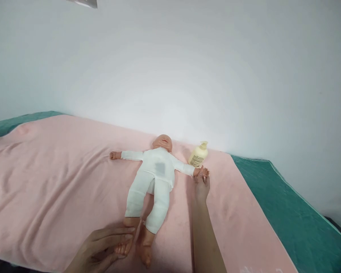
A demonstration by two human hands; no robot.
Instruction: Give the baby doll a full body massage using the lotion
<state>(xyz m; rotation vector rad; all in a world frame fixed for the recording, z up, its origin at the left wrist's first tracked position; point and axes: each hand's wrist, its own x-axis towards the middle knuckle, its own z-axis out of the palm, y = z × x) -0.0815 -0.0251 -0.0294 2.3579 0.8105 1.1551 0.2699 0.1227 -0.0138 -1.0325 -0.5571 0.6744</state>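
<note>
A baby doll [159, 163] lies on its back on a pink blanket [74, 174], with its head toward the wall and its arms spread wide. White cloth covers its body, arms and legs, with a grey square patch on the belly. My left hand [105, 244] has its fingers over the ankle and its thumb near the toes, gripping the doll's foot [126, 248] on the left. My right hand [201, 185] holds the doll's hand [205, 171] on the right between thumb and fingers. Just behind that hand stands a pale yellow pump bottle [198, 154], slightly tilted in view.
Beneath the blanket is a green sheet [284, 204], showing at the right and at the far left. A plain white wall [170, 68] rises behind the bed. Wrinkles run through the blanket's left half.
</note>
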